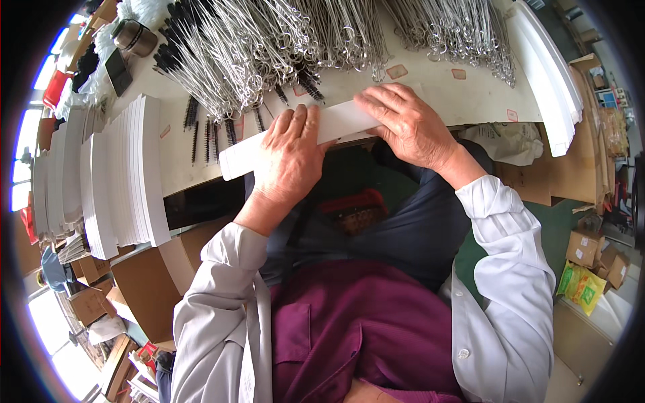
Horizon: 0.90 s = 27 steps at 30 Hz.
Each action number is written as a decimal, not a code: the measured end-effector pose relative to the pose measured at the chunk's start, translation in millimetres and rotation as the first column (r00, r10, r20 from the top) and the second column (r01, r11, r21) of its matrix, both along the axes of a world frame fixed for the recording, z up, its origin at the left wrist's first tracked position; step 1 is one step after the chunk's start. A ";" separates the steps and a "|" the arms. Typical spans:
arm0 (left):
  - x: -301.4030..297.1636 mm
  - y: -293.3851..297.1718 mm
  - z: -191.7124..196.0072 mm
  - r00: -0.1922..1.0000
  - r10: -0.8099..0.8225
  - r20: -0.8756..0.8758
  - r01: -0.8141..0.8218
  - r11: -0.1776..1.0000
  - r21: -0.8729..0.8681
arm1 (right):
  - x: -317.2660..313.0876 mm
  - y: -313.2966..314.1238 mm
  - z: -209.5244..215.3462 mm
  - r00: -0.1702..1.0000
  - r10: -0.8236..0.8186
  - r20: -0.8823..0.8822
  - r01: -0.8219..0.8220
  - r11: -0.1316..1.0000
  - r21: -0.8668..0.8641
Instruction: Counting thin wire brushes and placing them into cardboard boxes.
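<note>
A long, narrow white carton [342,121] lies slantwise along the near edge of the table, held between both my hands. My left hand [289,153] grips it left of the middle, fingers over its top face and thumb toward its near side. My right hand [411,126] holds the right end, with fingers bent over it and the thumb underneath. Whether anything is inside the carton cannot be seen. Just beyond my hands lies a big heap of wire-handled brushes [248,57] with looped ends and black bristles. Several loose brush tips [193,131] point toward me, left of the carton.
Stacks of similar white cartons [127,174] stand at the left, and another stack [551,80] lies at the table's right end. A metal flask [134,38] and a dark phone-like slab [118,71] are at the far left. Cardboard boxes [144,292] stand below the left side.
</note>
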<state>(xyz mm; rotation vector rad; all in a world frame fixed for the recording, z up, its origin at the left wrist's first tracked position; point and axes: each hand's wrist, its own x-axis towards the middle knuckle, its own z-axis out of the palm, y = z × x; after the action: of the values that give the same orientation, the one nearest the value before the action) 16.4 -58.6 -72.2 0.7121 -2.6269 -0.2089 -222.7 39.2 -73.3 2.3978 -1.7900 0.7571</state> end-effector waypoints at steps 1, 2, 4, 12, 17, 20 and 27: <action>0.2 1.5 -3.6 1.000 0.002 -0.002 -0.002 1.000 -0.001 | 0.4 0.9 -0.1 1.000 0.008 -0.008 -0.008 1.000 0.009; 0.4 2.8 -7.4 1.000 0.005 -0.027 -0.005 1.000 -0.010 | 0.8 2.3 -0.4 1.000 0.011 -0.010 -0.010 1.000 0.008; 2.7 6.0 -15.4 0.999 0.011 -0.054 -0.012 1.000 -0.021 | 2.4 6.5 -1.5 1.000 0.011 -0.009 -0.010 0.997 0.074; 9.6 11.7 -29.6 0.996 -0.013 0.086 0.026 0.987 -0.156 | 39.7 4.0 -11.8 0.989 -0.055 -0.134 0.065 0.995 0.075; 42.9 4.6 -17.1 0.985 -0.034 0.169 0.066 0.980 -0.190 | 13.4 20.0 -23.2 0.984 -0.091 -0.152 0.100 0.994 0.053; 68.2 0.6 -12.4 0.977 0.042 0.209 0.001 0.979 -0.204 | -5.2 29.3 -20.7 0.961 -0.204 -0.188 0.214 0.976 0.031; 88.3 -6.4 -14.5 0.964 0.024 0.266 0.042 0.970 -0.240 | -4.6 32.5 -24.3 0.944 -0.270 -0.190 0.278 0.960 0.016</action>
<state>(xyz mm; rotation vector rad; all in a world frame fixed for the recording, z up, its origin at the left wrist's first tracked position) 104.7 -65.0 -86.7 0.6832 -2.8417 0.2218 -227.3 71.7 -97.6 2.0952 -2.0171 0.4528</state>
